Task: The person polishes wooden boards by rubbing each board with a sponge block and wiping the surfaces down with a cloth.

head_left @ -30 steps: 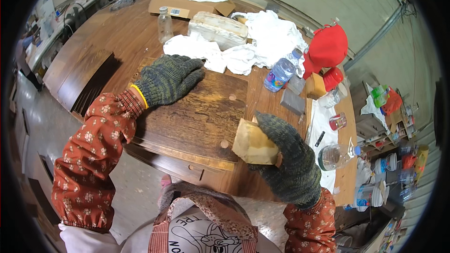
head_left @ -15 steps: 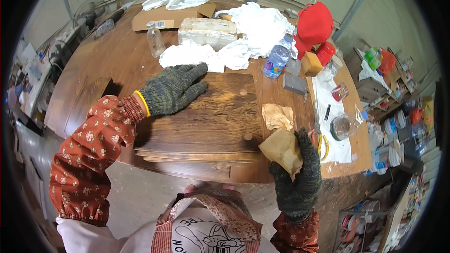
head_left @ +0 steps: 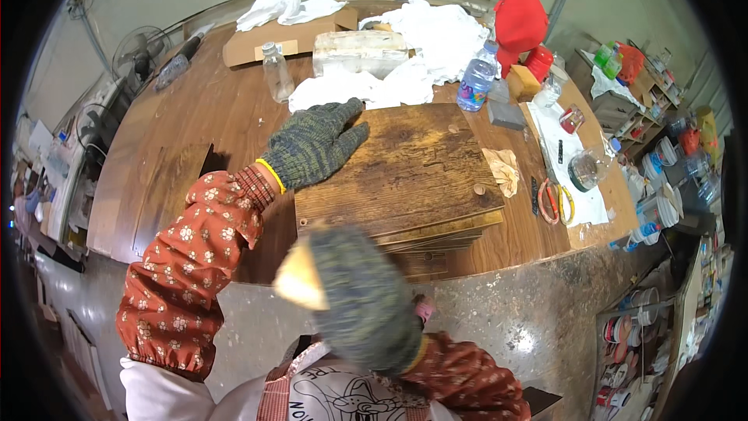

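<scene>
A stack of dark brown, wood-grained boards [head_left: 413, 164] lies on the table, with small round marks near the corners of the top one. My gloved left hand [head_left: 315, 144] rests flat on the upper left of that top board, fingers stretched out. In front of the stack's near left corner, close to my body, is my gloved right hand [head_left: 362, 296], smeared by motion. It grips a folded, pale yellow sheet [head_left: 300, 277] that looks like sandpaper. The glove hides part of the sheet. A crumpled tan sheet [head_left: 502, 170] lies beside the boards' right edge.
Behind the stack are white rags [head_left: 421, 39], a wrapped block [head_left: 360, 53], a cardboard box [head_left: 288, 35] and a glass bottle [head_left: 276, 74]. To the right stand a water bottle [head_left: 477, 78], a grey block [head_left: 506, 115] and a jar [head_left: 584, 170] near yellow-handled scissors [head_left: 566, 204].
My right hand has swung left from the boards' right side to their near left corner, carrying the sheet. My left hand stays on the top board. The view has shifted.
</scene>
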Demonstrator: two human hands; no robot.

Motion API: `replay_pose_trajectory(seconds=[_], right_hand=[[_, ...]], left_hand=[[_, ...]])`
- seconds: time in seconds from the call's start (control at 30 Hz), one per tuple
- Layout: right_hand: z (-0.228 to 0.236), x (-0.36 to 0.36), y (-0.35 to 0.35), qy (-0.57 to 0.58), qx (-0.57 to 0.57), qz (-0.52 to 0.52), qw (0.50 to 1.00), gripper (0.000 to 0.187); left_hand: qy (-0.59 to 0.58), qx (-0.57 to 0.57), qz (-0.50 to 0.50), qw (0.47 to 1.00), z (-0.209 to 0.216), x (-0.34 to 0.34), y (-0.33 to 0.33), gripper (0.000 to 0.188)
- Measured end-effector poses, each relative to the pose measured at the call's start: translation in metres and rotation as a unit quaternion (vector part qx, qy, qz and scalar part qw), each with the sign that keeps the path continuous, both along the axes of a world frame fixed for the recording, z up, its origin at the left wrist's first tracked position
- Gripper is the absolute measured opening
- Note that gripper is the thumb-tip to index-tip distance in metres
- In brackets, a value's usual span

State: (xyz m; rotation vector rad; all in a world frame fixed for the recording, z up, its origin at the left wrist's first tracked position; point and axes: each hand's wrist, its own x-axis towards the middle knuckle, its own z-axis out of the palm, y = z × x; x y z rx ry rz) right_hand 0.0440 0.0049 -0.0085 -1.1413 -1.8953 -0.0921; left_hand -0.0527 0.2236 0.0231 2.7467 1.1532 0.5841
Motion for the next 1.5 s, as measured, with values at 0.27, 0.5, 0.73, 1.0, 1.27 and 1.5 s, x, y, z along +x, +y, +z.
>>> replay_pose_trajectory(seconds=[0.27,0.5,0.73,1.0,1.27,1.5], right_hand=[[-0.014,0.036,-0.007,0.009,0.041,-0.1,0.994,0.052],[0.001,0.051,-0.022,0.137,0.002,-0.064,0.988,0.058],[-0.011,0.02,-0.003,0.033,0.003,-0.012,0.999,0.054],[0.003,0.17,-0.038,0.169,-0.033,-0.325,0.93,0.051],[0.0,0.178,-0.022,0.048,0.027,-0.202,0.978,0.068],[0.006,0.246,-0.026,0.172,-0.042,-0.239,0.955,0.067]], left_hand=[[-0.003,0.005,-0.016,1.0,-0.003,0.001,0.001,0.057],[-0.009,0.021,-0.012,1.0,-0.008,-0.002,0.003,0.055],[-0.037,0.025,-0.023,0.999,-0.002,0.001,-0.004,0.054],[-0.035,0.016,-0.003,0.999,-0.006,0.001,-0.003,0.046],[-0.044,-0.035,0.004,0.998,-0.002,-0.003,-0.008,0.045],[0.079,0.095,0.004,0.992,0.01,0.011,-0.015,0.044]])
